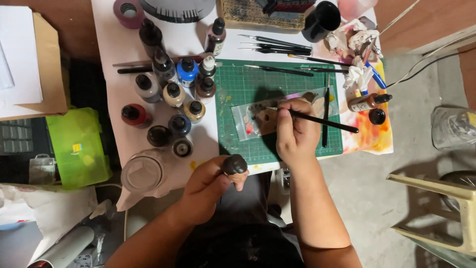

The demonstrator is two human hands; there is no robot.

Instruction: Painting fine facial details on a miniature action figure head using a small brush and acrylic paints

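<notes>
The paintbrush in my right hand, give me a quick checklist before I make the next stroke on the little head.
1. Right hand grips the paintbrush: ok.
2. Brush tip reaches the plastic palette sheet on the green cutting mat: ok.
3. Paint loaded on the tip: cannot tell, too small.
4. Left hand holds the small figure head firmly: ok.
5. Figure head held apart from the paint bottles: ok.
6. Open brown bottle lies on its side, cap off: not ok.

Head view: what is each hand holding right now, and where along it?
The right hand grips a thin black paintbrush near its bristle end. The left hand holds a small dark-topped figure head from below.
</notes>
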